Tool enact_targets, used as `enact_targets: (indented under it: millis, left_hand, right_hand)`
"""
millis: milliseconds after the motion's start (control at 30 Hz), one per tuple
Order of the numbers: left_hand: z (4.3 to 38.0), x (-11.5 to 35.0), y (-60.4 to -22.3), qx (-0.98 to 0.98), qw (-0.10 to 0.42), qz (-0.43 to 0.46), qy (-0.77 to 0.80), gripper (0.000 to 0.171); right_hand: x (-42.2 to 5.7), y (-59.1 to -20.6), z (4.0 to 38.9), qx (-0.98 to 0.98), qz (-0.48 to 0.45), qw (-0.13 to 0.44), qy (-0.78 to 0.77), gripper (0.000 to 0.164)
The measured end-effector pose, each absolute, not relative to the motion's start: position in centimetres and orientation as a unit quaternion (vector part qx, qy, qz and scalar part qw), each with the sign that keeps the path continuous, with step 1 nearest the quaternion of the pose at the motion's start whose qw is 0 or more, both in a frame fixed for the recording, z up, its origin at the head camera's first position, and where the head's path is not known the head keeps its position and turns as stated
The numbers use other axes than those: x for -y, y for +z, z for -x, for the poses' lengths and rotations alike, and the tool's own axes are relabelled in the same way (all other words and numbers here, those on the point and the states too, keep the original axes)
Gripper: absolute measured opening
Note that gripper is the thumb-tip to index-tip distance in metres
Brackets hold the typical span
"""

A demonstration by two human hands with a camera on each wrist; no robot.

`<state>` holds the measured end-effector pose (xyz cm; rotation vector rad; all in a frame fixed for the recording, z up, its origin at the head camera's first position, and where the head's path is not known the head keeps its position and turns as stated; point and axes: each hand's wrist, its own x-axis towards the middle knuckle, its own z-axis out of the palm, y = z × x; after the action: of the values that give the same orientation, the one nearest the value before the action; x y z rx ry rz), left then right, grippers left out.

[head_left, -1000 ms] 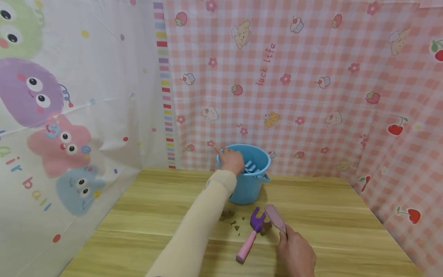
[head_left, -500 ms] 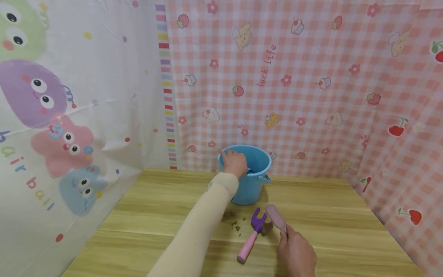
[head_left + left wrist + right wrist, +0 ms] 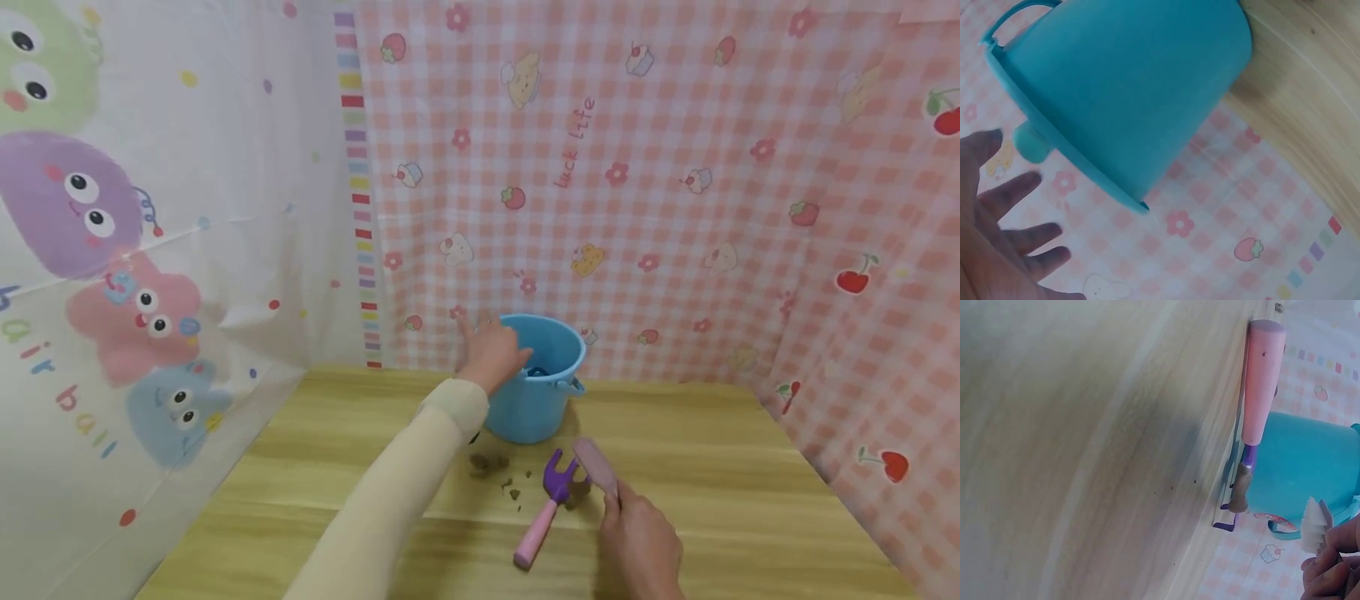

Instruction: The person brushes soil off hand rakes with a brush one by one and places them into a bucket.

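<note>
My left hand (image 3: pixel 491 354) is at the left rim of a light blue bucket (image 3: pixel 528 412); in the left wrist view its fingers (image 3: pixel 1013 194) are spread, holding nothing. A rounded turquoise end (image 3: pixel 1032 142) pokes out past the bucket's rim there. Inside the bucket, part of a blue thing shows low down, mostly hidden by the front wall. In my right hand (image 3: pixel 641 542) I grip a pink brush (image 3: pixel 596 467) by its handle; white bristles (image 3: pixel 1314 528) show in the right wrist view. A purple garden fork (image 3: pixel 536 533) with a pink handle lies just left of the brush.
Brown crumbs of dirt (image 3: pixel 489 462) lie on the wooden table (image 3: pixel 720 500) before the bucket, and a brown lump (image 3: pixel 1241 489) lies at the fork's tines. A pink checked cloth (image 3: pixel 660 217) hangs behind, a white printed one (image 3: pixel 240 167) at the left.
My left hand has come up out of the bucket and moved left, its fingers spreading. The blue tines seen inside earlier now lie lower in the bucket. My right hand with the brush has barely moved.
</note>
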<state>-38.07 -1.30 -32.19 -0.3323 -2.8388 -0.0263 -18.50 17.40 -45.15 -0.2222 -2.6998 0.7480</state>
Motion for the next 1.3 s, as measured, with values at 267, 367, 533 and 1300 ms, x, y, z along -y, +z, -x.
enact_targets:
  millis: [267,367,533,1300]
  left_hand:
    - [35.4,3.3,-33.2,0.963,0.227,0.148,-0.004,0.052]
    - [34.0,4.2,-34.3,0.952,0.27,0.142,-0.021,0.057]
    - [31.4,5.7,-37.8,0.943,0.297,0.144,-0.043,0.057]
    - [24.3,-0.6,-47.8,0.979,0.06,0.181,0.066,0.058]
  right_hand:
    - [-17.7,-45.2,18.5,0.946,0.085,0.178,0.256,0.034]
    - [-17.9,-45.1,18.5,0.947,0.089,0.171,0.257,0.035]
    - [-18.1,-45.0,18.7,0.948,0.088,0.167,0.257,0.035]
    - [-18.2,-44.2,18.7,0.948,0.084,0.172,0.255,0.036]
